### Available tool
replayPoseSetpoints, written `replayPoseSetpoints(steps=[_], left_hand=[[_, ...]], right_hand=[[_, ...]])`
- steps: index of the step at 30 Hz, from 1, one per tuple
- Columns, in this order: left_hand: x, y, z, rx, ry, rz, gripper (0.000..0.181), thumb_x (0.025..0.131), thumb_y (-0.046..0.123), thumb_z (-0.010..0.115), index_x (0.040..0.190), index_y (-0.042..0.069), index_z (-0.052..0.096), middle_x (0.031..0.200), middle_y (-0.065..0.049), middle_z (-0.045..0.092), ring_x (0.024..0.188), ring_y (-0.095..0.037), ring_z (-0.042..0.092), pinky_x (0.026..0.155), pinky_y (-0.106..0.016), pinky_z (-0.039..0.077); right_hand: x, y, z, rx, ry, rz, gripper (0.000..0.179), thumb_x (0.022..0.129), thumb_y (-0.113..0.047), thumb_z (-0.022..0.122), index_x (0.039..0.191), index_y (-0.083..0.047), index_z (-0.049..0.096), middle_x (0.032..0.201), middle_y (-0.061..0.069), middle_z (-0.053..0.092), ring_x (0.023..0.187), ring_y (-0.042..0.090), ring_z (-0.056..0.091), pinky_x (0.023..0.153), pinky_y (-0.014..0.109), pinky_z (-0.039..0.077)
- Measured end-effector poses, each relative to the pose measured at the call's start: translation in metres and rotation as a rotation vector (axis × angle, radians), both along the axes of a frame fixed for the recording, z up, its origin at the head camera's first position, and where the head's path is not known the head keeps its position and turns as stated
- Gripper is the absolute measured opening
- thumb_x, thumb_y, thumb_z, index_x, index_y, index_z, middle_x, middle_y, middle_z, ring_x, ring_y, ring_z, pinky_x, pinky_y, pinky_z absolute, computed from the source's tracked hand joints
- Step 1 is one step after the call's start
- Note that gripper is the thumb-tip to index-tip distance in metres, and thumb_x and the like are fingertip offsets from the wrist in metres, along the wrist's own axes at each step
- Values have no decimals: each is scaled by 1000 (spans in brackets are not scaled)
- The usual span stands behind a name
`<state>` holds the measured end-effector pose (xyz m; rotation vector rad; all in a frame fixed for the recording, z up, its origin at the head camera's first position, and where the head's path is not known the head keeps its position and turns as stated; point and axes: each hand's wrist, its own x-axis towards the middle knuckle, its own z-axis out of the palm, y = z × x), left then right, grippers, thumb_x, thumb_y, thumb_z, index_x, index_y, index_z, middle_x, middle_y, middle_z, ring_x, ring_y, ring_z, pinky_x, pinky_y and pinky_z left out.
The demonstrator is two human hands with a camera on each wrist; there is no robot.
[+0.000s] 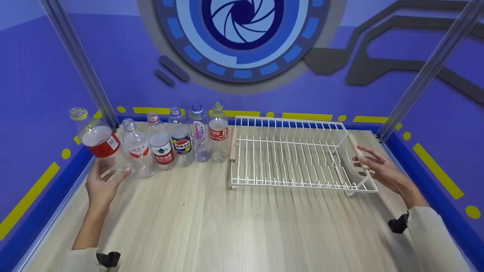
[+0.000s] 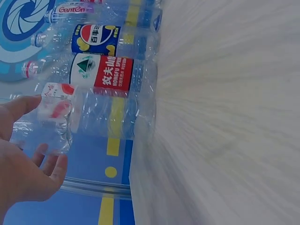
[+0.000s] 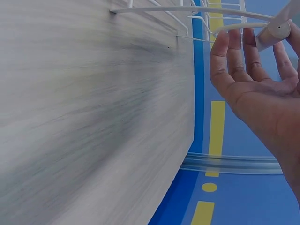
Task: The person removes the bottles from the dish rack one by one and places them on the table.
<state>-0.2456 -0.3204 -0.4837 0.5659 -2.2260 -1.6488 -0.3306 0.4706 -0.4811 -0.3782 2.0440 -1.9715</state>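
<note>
At the far left my left hand point(image 1: 101, 186) holds a clear plastic bottle with a red label point(image 1: 101, 141) by its lower part, tilted with the neck to the left. In the left wrist view, thumb and fingers lie on either side of the bottle's base point(image 2: 56, 133). Beside it stands a bottle with a white and orange label point(image 1: 138, 151). A white wire dish rack point(image 1: 283, 185) with wooden handles stands to the right. My right hand point(image 1: 383, 172) grips its right handle point(image 1: 357, 150), fingers curled under the wood point(image 3: 273, 35).
Several more empty bottles stand in a row: a red and white labelled one point(image 1: 162, 149), a blue labelled one point(image 1: 182, 143), a purple-tinted one point(image 1: 200, 141) and a red labelled one point(image 1: 218, 132) near the rack's left handle point(image 1: 233, 145). Blue walls enclose the wooden table point(image 1: 211, 226).
</note>
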Motion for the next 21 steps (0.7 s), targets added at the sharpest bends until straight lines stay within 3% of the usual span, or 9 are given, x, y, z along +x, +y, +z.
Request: replayPoseSetpoints(steps=[10, 21], left_hand=[[-9, -10, -18, -78, -55, 56, 84, 94, 28, 74, 162, 27, 24, 166, -4, 36, 151, -28, 38, 122, -44, 37], [-20, -18, -40, -105, -112, 21, 82, 96, 19, 71, 161, 13, 22, 165, -15, 35, 151, -36, 36, 121, -51, 36]], right_hand=[[0, -3, 3, 43, -8, -7, 51, 112, -13, 37, 160, -14, 24, 128, -3, 68, 114, 11, 67, 95, 32, 58], [5, -3, 4, 96, -12, -38, 53, 112, -18, 39, 162, -18, 22, 125, -2, 69, 111, 8, 68, 93, 31, 58]])
